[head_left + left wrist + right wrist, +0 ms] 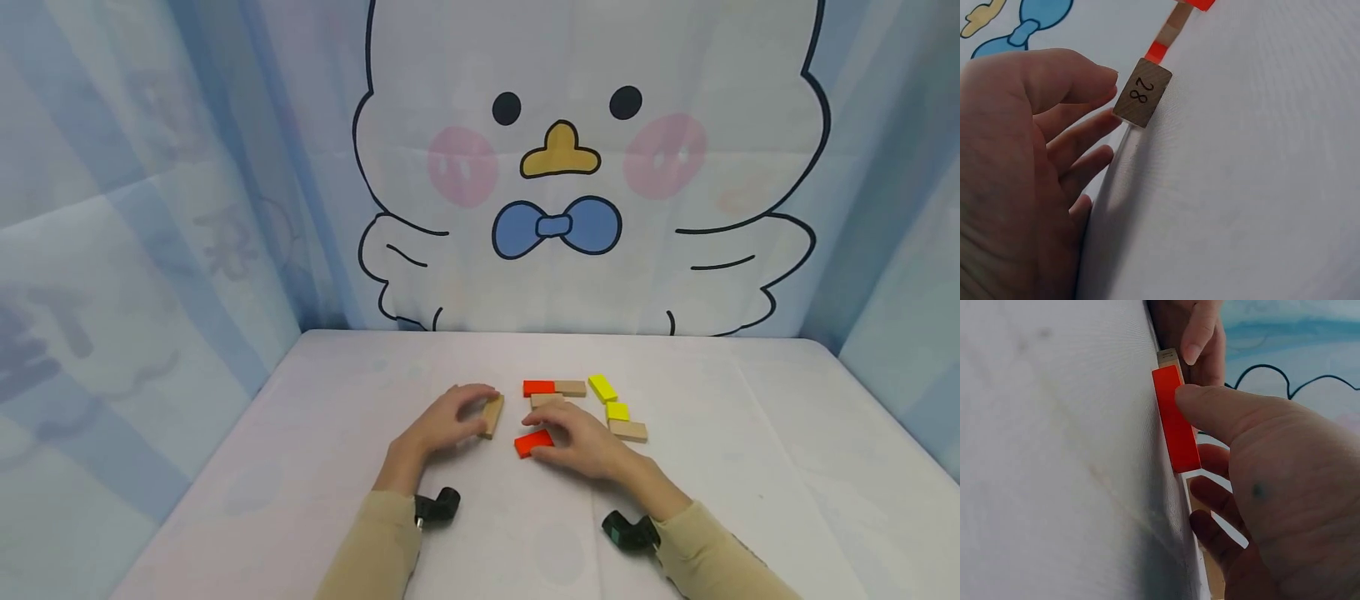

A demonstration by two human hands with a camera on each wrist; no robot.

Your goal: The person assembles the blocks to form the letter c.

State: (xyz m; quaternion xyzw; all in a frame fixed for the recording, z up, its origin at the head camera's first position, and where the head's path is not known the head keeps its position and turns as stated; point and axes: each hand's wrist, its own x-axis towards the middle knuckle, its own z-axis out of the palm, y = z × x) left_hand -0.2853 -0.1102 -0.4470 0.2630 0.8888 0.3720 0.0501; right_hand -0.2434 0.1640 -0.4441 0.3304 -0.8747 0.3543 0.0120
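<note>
1. Wooden block (492, 415) marked 28 stands on edge on the surface (315, 433); left hand (442, 425) curls round it, fingertips touching.
2. Red block (533, 442) lies flat mid-surface; right hand (581, 442) pinches it, thumb on top.
3. Loose blocks (600, 404) beyond and right: red, tan, yellow, unsorted; most handling looks left.

Bright even light, soft shadows, no glare, wide-angle edge bending, blurred wrist close-ups
</note>
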